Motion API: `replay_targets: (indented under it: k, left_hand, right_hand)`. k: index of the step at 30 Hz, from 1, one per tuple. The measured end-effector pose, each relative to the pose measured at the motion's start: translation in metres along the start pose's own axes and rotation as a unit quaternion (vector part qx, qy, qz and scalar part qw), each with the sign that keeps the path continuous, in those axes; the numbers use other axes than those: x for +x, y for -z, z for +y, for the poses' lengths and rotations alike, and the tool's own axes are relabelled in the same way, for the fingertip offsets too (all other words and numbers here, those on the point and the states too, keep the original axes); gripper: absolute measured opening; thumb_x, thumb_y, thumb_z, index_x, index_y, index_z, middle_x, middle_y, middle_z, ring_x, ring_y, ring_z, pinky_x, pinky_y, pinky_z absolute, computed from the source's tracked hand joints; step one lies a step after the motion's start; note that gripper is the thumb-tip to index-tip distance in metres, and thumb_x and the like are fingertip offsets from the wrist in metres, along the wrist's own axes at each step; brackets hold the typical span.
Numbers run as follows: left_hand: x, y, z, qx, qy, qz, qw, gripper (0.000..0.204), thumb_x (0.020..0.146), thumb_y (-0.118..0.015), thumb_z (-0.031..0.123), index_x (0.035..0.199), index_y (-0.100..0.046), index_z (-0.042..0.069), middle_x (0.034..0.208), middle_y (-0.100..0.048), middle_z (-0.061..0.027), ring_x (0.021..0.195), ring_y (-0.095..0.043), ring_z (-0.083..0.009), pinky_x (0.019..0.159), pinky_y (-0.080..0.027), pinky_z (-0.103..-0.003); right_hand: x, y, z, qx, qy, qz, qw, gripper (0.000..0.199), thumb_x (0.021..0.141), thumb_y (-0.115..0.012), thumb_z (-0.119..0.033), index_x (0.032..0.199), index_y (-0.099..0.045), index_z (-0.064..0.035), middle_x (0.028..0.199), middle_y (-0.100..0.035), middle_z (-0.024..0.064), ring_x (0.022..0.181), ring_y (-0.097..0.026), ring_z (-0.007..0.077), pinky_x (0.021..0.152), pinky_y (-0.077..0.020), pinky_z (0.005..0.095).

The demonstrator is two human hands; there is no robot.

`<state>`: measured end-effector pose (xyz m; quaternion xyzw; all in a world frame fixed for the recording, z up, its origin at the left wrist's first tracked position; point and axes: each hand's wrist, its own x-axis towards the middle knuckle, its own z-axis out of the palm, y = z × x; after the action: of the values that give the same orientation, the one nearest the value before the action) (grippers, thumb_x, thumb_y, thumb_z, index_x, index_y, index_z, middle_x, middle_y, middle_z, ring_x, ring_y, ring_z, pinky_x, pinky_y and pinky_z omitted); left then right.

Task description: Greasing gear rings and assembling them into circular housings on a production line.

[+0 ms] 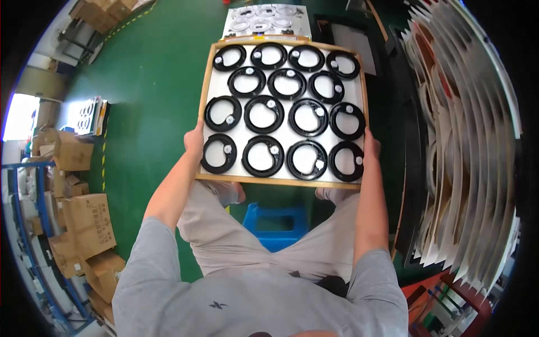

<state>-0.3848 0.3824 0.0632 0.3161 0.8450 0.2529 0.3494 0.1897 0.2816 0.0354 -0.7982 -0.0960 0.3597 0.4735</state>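
A shallow wooden-framed tray with a white bottom is held out level in front of me, above my knees. Several black rings lie in it in rough rows, each with a small white toothed wheel at its inner side. My left hand is closed round the tray's left side. On the opposite side my right hand grips the frame at about the same height. The fingers of both hands are largely hidden behind or under the frame.
Below the tray stands a blue plastic stool between my legs. Many thin pale sheets or trays are stacked at the right beside a dark edge. Beyond the tray is a white panel with clear round parts. Cardboard boxes and blue shelving line the left.
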Motion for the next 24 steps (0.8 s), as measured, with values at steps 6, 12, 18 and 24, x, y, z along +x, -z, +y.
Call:
replay_targets:
  k: [6,12,18,24]
  left_hand:
    - [0.019,0.007,-0.009,0.225,-0.134,-0.026,0.965,0.087,0.101,-0.038,0.07,0.102,-0.073,-0.01,0.11,-0.071,-0.0317,0.109,-0.066,-0.0466,0.095,-0.049,-0.052]
    - [-0.02,0.023,-0.026,0.304,-0.134,0.003,0.943,0.076,0.104,-0.037,0.061,0.152,-0.041,0.002,0.142,-0.056,-0.0319,0.129,-0.056,-0.0503,0.11,-0.044,-0.055]
    - [-0.07,0.042,-0.014,0.509,-0.226,-0.076,0.827,0.083,0.09,-0.064,0.046,0.156,-0.038,0.002,0.156,-0.044,-0.0284,0.144,-0.044,-0.0444,0.113,-0.044,-0.048]
    - [-0.156,0.079,0.084,0.527,-0.355,-0.32,0.703,0.068,0.095,-0.067,0.045,0.149,-0.054,0.006,0.142,-0.063,-0.0193,0.119,-0.067,-0.0304,0.102,-0.053,-0.04]
  right_hand:
    - [0.013,0.004,-0.001,-0.237,0.122,-0.028,0.963,0.077,0.096,-0.053,-0.066,0.095,-0.073,0.0084,0.102,-0.073,0.0288,0.101,-0.069,0.0463,0.084,-0.0513,0.0517]
    - [-0.089,0.002,0.004,-0.317,0.18,0.135,0.921,0.044,0.1,-0.054,-0.037,0.12,-0.068,-0.0006,0.121,-0.07,0.0235,0.114,-0.065,0.0439,0.098,-0.0527,0.0514]
    - [-0.202,0.01,0.006,-0.316,0.324,0.081,0.888,0.035,0.089,-0.062,-0.014,0.122,-0.06,-0.0016,0.135,-0.056,0.0187,0.126,-0.053,0.0386,0.105,-0.0462,0.0508]
    - [-0.232,0.026,0.043,-0.403,0.275,-0.039,0.872,0.043,0.095,-0.059,-0.016,0.137,-0.059,-0.0055,0.156,-0.043,0.015,0.154,-0.027,0.0361,0.121,-0.0233,0.0637]
